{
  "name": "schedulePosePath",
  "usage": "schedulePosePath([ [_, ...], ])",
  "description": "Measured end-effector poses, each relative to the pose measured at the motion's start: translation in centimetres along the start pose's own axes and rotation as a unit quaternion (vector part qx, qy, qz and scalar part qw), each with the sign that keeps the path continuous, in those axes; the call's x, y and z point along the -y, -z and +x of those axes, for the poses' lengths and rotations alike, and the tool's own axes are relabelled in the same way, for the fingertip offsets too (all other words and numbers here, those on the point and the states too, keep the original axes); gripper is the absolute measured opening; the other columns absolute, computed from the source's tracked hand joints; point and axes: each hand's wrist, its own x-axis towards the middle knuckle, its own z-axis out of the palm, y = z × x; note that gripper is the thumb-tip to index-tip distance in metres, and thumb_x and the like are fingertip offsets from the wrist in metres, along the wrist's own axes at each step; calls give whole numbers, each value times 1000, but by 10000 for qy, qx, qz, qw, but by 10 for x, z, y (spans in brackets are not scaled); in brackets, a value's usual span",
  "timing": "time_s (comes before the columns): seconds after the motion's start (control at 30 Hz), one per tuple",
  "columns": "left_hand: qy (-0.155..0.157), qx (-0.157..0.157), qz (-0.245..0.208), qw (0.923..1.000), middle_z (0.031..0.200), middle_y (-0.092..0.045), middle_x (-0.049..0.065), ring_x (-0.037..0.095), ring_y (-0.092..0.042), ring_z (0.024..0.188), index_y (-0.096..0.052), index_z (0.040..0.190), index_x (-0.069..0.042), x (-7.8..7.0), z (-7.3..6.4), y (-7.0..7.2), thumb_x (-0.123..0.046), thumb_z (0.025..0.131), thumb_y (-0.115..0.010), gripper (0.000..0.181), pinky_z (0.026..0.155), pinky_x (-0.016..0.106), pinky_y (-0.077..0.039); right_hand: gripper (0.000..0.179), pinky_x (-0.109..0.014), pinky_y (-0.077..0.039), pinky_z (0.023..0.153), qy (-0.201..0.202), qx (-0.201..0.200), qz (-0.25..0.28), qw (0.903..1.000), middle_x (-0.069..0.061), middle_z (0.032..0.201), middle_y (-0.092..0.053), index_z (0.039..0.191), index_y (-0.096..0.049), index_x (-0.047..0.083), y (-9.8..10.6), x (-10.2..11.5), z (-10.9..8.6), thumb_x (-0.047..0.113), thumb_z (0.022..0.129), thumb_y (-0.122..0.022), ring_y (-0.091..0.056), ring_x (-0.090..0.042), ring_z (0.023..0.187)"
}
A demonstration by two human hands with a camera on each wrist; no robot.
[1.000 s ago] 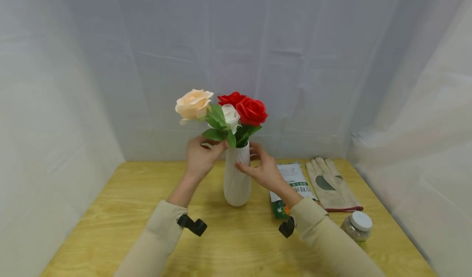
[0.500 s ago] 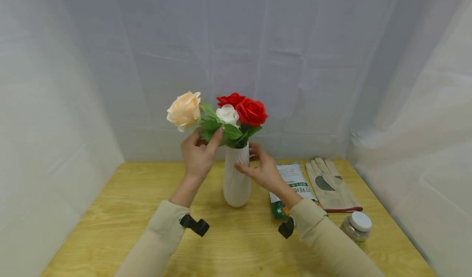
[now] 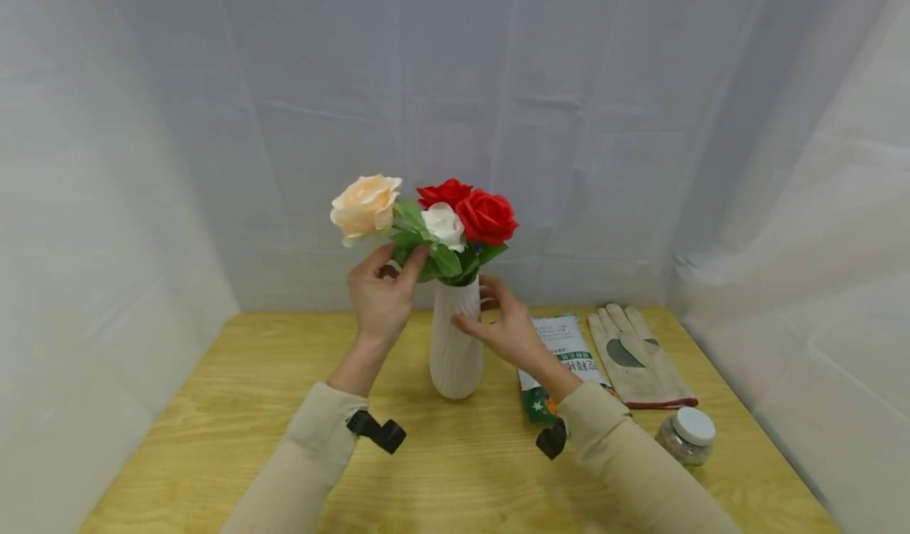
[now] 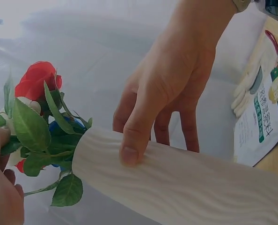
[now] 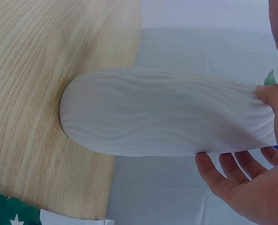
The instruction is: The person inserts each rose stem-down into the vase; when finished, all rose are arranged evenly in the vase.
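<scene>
A white vase [image 3: 456, 344] with a wavy surface stands upright on the table, roses in its mouth. My right hand [image 3: 506, 329] grips its upper part, thumb on the near side and fingers behind the right side. My left hand [image 3: 382, 301] is left of the vase mouth, thumb and fingers pinching the peach rose [image 3: 366, 206] at its leafy stem; the exact grip is partly hidden by leaves. That bloom leans out to the left. A white rose [image 3: 444, 226] sits in the middle, with red roses [image 3: 487, 216] to the right. Something blue [image 4: 62, 124] shows among the leaves in the left wrist view.
Right of the vase lies a printed packet [image 3: 565, 348], partly under my right forearm. Beside it is a pair of work gloves [image 3: 640, 360]. A jar with a white lid [image 3: 693, 427] stands nearer me. White sheeting [image 3: 455, 84] rises behind the wooden table [image 3: 270, 392].
My left hand has moved up and slightly left, from the vase mouth to the leaves. The peach rose swung left and down, then partly back. My right hand stays on the vase.
</scene>
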Motion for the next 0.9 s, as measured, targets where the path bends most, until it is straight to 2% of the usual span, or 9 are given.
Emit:
schedulePosePath([
  [0.13, -110, 360, 66, 9993, 79, -75, 21, 12, -51, 62, -77, 79, 4, 1, 0, -3, -6, 87, -86, 15, 58, 17, -39, 76, -53, -60, 96, -11, 14, 1, 10000, -16, 141, -63, 158, -43, 15, 0, 1, 1, 34, 94, -80, -66, -33, 123],
  [0.27, 144, 847, 238, 9960, 86, -77, 20, 19, -59, 77, -79, 82, 3, 9, -6, -7, -6, 87, -86, 13, 64, 22, -43, 76, -53, -60, 95, -23, -2, 41, 10000, -15, 141, -63, 157, -43, 16, 0, 0, 2, 34, 94, -80, -67, -33, 123],
  [0.33, 224, 1041, 358, 9937, 95, -79, 20, 26, -65, 85, -81, 88, 3, 14, -10, -8, -6, 87, -85, 10, 67, 28, -49, 74, -52, -61, 94, -21, 0, 49, 10000, -15, 141, -64, 156, -44, 16, -1, 0, 2, 34, 94, -80, -67, -32, 122],
  [0.43, 171, 1172, 440, 9920, 109, -79, 22, 36, -71, 100, -83, 94, 2, 18, -12, -9, -5, 86, -85, 10, 79, 44, -58, 73, -51, -61, 94, -3, 18, 31, 10000, -16, 141, -64, 155, -45, 16, -4, 0, 2, 34, 94, -80, -68, -31, 122],
  [0.57, 110, 1178, 384, 9922, 114, -78, 24, 43, -72, 110, -83, 93, 3, 21, -11, -8, -2, 84, -85, 10, 95, 58, -58, 73, -51, -61, 94, 76, -23, 41, 10000, -17, 141, -64, 155, -46, 14, -4, 1, 1, 33, 94, -80, -68, -32, 121],
  [0.63, 191, 1256, 301, 9914, 113, -78, 24, 43, -72, 112, -83, 94, 4, 22, -11, -8, 0, 84, -84, 11, 98, 58, -57, 72, -52, -61, 94, 118, -46, 52, 9999, -17, 141, -65, 154, -47, 14, -4, 1, 1, 32, 93, -81, -68, -33, 121],
  [0.8, 648, 1563, 192, 9854, 118, -77, 24, 38, -68, 124, -80, 106, 6, 22, -10, -8, -1, 85, -82, 23, 108, 54, -54, 70, -54, -59, 96, 268, -61, 26, 9996, -11, 140, -65, 153, -47, 18, -2, 1, 4, 32, 93, -81, -67, -33, 120],
  [0.87, 812, 1625, 225, 9831, 119, -76, 24, 38, -69, 122, -79, 109, 7, 21, -11, -8, -3, 85, -83, 26, 106, 55, -55, 71, -54, -59, 96, 286, -74, 22, 9996, -10, 141, -65, 153, -47, 19, -2, 0, 4, 32, 93, -81, -66, -32, 119],
  [0.9, 848, 1638, 256, 9825, 119, -76, 24, 38, -69, 119, -80, 105, 8, 22, -12, -8, -4, 86, -83, 23, 103, 56, -55, 70, -53, -59, 96, 271, -78, 29, 9996, -10, 140, -65, 153, -47, 19, -2, 0, 4, 32, 93, -82, -66, -32, 119],
])
